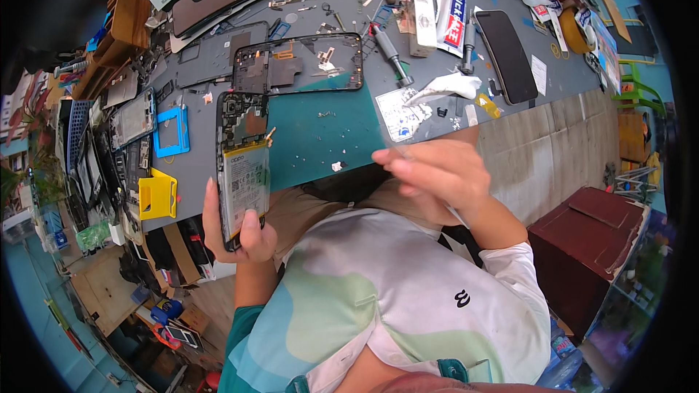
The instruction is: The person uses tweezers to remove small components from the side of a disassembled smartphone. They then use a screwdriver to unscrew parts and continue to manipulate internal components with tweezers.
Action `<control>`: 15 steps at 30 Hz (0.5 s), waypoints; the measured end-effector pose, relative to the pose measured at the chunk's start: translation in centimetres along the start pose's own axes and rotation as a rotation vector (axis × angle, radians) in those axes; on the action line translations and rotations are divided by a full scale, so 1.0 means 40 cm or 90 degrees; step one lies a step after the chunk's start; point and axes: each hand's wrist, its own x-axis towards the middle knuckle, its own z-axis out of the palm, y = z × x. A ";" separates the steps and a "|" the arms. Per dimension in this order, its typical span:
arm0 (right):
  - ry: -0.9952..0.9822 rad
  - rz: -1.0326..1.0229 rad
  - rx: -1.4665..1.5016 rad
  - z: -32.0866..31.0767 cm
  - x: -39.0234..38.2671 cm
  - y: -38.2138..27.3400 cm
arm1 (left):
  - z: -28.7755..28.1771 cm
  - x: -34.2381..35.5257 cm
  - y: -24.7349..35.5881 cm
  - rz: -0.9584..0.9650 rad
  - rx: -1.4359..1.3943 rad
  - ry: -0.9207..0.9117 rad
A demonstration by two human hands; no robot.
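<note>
My left hand [256, 242] is closed around the lower end of an opened phone [246, 125], its thumb on the front and a finger along the left edge. The phone stands upright over the table edge, its circuit board bare at the top and a large battery [246, 180] below. At chest height, to the right, my right hand [448, 173] pinches a slim metal tool [457, 216], perhaps tweezers; its tip is partly hidden by the fingers. It stays apart from the phone. Behind the phone a dark phone shell [298, 65] lies across the teal mat [309, 135].
A black-screened phone [507, 54], a screwdriver [389, 51], a glue tube [453, 14] and crumpled white tissue [448, 87] lie to the right. A blue frame [172, 132] and a yellow holder [157, 196] sit left. Small parts are scattered at the back.
</note>
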 end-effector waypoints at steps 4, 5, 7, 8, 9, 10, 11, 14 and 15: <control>0.025 0.045 -0.169 -0.014 0.043 0.038 | -0.022 0.003 0.007 -0.048 -0.004 0.026; 0.026 0.043 -0.210 -0.013 0.060 0.053 | -0.026 0.005 0.009 -0.066 -0.004 0.034; 0.004 0.052 -0.266 -0.009 0.090 0.075 | -0.033 0.011 0.011 -0.072 -0.014 0.013; -0.012 0.055 -0.276 -0.004 0.097 0.080 | -0.038 0.012 0.010 -0.075 -0.020 0.003; -0.027 0.058 -0.286 0.000 0.104 0.087 | -0.047 0.010 0.006 -0.075 -0.006 -0.014; -0.036 0.051 -0.291 0.005 0.109 0.091 | -0.059 0.008 0.001 -0.074 0.009 -0.031; -0.044 0.044 -0.295 0.008 0.113 0.095 | -0.063 0.008 0.003 -0.079 0.021 -0.037; -0.088 0.060 -0.328 0.011 0.126 0.103 | -0.063 0.015 0.019 -0.102 0.045 -0.024; -0.092 0.052 -0.335 0.012 0.129 0.110 | -0.061 0.014 0.024 -0.111 0.049 -0.012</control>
